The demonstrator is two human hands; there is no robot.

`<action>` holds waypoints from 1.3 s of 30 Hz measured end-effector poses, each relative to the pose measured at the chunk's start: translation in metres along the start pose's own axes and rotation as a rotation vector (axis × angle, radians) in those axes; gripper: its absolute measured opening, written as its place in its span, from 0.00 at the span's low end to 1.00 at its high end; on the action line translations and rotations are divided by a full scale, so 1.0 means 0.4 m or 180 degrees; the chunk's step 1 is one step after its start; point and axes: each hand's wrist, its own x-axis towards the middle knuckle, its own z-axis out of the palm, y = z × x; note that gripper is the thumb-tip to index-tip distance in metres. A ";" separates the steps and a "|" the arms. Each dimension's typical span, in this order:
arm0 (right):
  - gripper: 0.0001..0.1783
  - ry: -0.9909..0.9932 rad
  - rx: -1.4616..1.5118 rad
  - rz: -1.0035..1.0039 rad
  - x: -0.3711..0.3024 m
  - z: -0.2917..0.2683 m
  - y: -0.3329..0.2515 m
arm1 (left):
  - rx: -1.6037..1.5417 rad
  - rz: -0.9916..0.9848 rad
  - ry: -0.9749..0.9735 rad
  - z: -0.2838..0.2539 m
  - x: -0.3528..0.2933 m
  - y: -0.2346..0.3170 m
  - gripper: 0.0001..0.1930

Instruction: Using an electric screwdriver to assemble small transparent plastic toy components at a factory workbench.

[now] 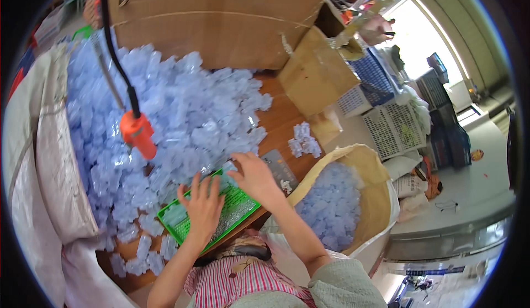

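A shallow green plastic basket [239,209] lies slanted on the table edge in front of me, with clear plastic pieces inside. My left hand [203,204] is over its left half, palm down, fingers spread. At the far right rim, my right hand [255,180] has its thumb and fingers apart beside some clear plastic at the basket's far corner; nothing is plainly gripped. Beyond both hands spreads a large heap of pale-blue translucent plastic pieces [182,103]. An orange tool [138,135] hangs on a black cord above the heap.
Right of me stands a wide sack [381,183] holding many similar pieces. A small cluster of pieces [303,140] and a grey flat card [277,167] lie on the wooden tabletop [281,106]. Behind the heap rises a cardboard box [221,20]; grey-white cloth [52,159] borders the left. Crates [395,127] stand farther right.
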 end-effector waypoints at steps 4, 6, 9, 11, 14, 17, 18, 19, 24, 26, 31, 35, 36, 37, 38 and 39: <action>0.19 0.0095 0.0468 -0.0454 0.030 -0.023 -0.068 | -0.0115 -0.0538 0.0084 -0.092 -0.040 -0.057 0.25; 0.20 0.0264 0.0557 -0.0641 0.044 -0.052 -0.124 | -0.0361 -0.0789 0.0069 -0.130 -0.075 -0.111 0.26; 0.32 0.0309 0.1692 -0.0799 0.086 -0.073 -0.228 | -0.0707 -0.1076 0.0025 -0.192 -0.122 -0.160 0.30; 0.43 0.0327 0.1905 -0.1177 0.127 -0.068 -0.284 | -0.0873 -0.1105 -0.0083 -0.214 -0.148 -0.173 0.33; 0.53 0.0027 0.2314 -0.1356 0.204 -0.016 -0.336 | -0.0920 -0.1144 -0.0146 -0.210 -0.180 -0.183 0.35; 0.44 -0.0235 0.2995 -0.1370 0.252 0.037 -0.358 | -0.0884 -0.1143 -0.0140 -0.197 -0.189 -0.185 0.35; 0.38 -0.0515 0.3129 -0.1215 0.259 0.036 -0.364 | -0.0752 -0.1086 -0.0141 -0.197 -0.187 -0.183 0.35; 0.31 -0.0790 0.3251 -0.1058 0.264 0.036 -0.372 | -0.0623 -0.1023 -0.0142 -0.198 -0.182 -0.181 0.35; 0.21 -0.0010 0.3531 -0.1176 0.252 0.046 -0.386 | -0.0551 -0.1046 -0.0231 -0.176 -0.159 -0.189 0.34; 0.21 0.0173 0.4169 -0.0887 0.212 0.028 -0.399 | -0.0656 -0.1173 -0.0229 -0.164 -0.158 -0.194 0.31; 0.20 -0.0307 0.4213 -0.0499 0.094 0.031 -0.350 | -0.0553 -0.1097 -0.0194 -0.143 -0.175 -0.200 0.28; 0.28 -0.0548 0.3891 -0.0494 0.015 0.092 -0.285 | -0.0672 -0.1215 -0.0071 -0.125 -0.179 -0.196 0.29; 0.37 -0.0593 0.3450 -0.0617 0.009 0.098 -0.279 | -0.0729 -0.1236 0.0010 -0.122 -0.180 -0.198 0.30; 0.37 -0.0635 0.3439 -0.0582 0.003 0.110 -0.272 | -0.0784 -0.1258 0.0092 -0.119 -0.181 -0.199 0.31; 0.41 -0.0525 0.3507 -0.0702 -0.004 0.127 -0.263 | -0.0854 -0.1269 0.0127 -0.116 -0.181 -0.201 0.33; 0.45 -0.0412 0.3573 -0.0822 -0.011 0.145 -0.253 | -0.0877 -0.1295 0.0102 -0.114 -0.180 -0.202 0.33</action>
